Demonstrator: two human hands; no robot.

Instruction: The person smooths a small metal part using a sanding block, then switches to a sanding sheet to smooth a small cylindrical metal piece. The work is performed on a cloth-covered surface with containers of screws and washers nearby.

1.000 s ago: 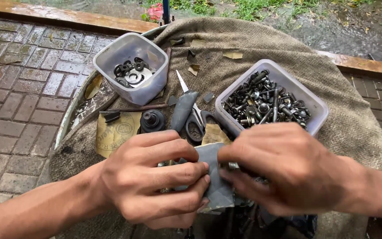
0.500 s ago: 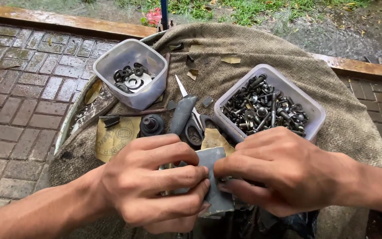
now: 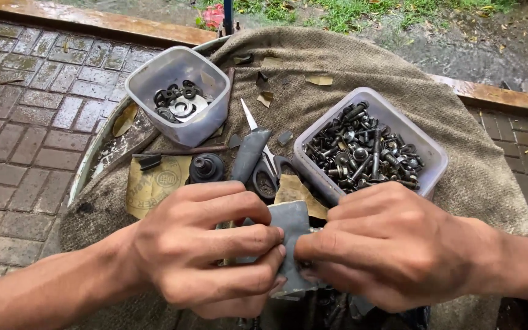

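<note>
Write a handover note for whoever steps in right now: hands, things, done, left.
Left hand: pinching the grey sheet from the left.
Right hand: pinching the same sheet from the right.
Things: scissors and black knob lie on the burlap cloth just beyond the hands; tub of washers far left, tub of bolts right.
Done: sheet in hand.
Left: sheet looks uncut; scissors untouched.

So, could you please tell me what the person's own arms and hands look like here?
Both the left hand and the right hand are bare: no gloves, rings or watch in view. The forearms are uncovered as far as the picture shows, with no sleeve visible. The fingernails are short.
</note>
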